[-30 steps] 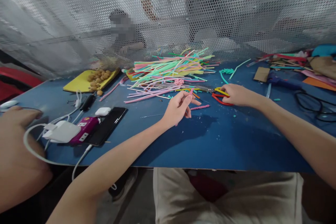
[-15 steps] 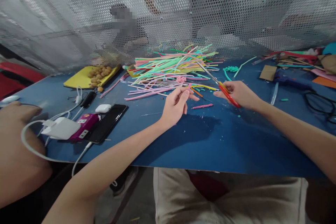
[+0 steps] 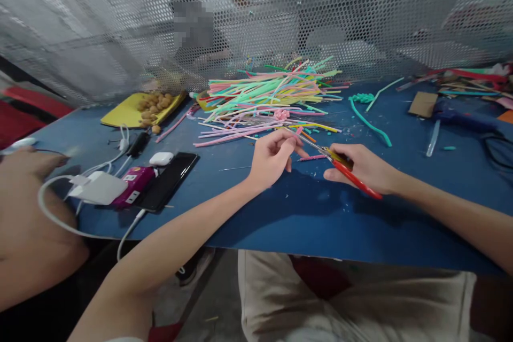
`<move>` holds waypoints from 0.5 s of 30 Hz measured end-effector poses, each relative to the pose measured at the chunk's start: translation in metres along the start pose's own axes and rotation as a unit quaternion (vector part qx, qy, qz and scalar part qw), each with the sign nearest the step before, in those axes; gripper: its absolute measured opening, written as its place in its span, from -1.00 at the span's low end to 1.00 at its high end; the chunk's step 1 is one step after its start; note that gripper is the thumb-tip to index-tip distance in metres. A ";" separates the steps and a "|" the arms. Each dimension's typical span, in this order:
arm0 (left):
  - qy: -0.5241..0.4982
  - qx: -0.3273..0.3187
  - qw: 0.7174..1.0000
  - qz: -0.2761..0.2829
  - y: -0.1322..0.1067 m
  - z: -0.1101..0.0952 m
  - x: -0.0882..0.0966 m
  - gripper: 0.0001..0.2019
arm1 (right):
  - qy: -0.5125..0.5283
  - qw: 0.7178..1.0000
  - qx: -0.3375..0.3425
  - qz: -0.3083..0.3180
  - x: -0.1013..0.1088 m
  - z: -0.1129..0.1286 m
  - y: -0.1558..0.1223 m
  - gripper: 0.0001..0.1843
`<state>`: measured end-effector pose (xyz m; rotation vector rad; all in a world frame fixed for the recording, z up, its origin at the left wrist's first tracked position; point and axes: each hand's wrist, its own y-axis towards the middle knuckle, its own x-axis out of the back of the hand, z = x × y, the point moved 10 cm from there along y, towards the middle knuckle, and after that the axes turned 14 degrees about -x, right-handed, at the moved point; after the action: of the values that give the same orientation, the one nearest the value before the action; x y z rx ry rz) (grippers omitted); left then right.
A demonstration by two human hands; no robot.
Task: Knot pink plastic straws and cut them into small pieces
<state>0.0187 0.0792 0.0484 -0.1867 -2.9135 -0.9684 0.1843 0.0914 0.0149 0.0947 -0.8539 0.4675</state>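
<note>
Pink fuzzy strip [image 3: 298, 130] juts from the left hand [image 3: 273, 159], thumb and finger pinching it; red-and-yellow-handled metal scissors [image 3: 347, 172], gripped in the curled right hand [image 3: 365, 169], point just beside it.

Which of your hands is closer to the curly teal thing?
Right. The right hand is in front of the curly teal thing; the left hand, front-left, is farther off.

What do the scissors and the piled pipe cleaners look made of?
Scissors: blades probably steel, by their grey shine; red and yellow handles likely plastic, by their bright, smooth colour. Pipe cleaners: perhaps matte fibre, from their soft, unshiny look; any wire core is hidden.
</note>
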 end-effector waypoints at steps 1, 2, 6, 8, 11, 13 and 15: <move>-0.005 0.003 1.000 0.007 -0.001 -0.001 -0.002 -0.69 | 0.005 1.000 -0.003 0.003 -0.001 0.001 -0.001 -0.46; -0.010 0.005 1.000 0.014 -0.001 -0.003 -0.004 -0.69 | 0.009 1.000 -0.004 0.005 -0.002 0.002 -0.003 -0.46; -0.022 -0.005 0.999 0.032 -0.002 -0.009 -0.008 -0.68 | 0.006 1.000 -0.007 0.008 -0.004 0.005 -0.006 -0.46; -0.023 -0.007 0.999 0.037 -0.002 -0.010 -0.009 -0.69 | 0.006 1.000 -0.010 0.008 -0.004 0.004 -0.006 -0.46; -0.022 -0.005 0.999 0.036 -0.002 -0.010 -0.008 -0.68 | -0.001 1.000 -0.015 0.003 -0.004 0.001 -0.006 -0.47; -0.024 -0.005 0.999 0.036 -0.002 -0.011 -0.009 -0.66 | -0.009 1.000 -0.018 -0.003 -0.004 0.000 -0.007 -0.49; -0.029 -0.009 0.999 0.036 -0.001 -0.013 -0.010 -0.67 | -0.011 1.000 -0.018 -0.007 -0.004 0.000 -0.007 -0.50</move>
<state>0.0284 0.0694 0.0576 -0.3237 -2.9271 -0.9960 0.1848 0.0837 0.0129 0.0722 -0.8826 0.4388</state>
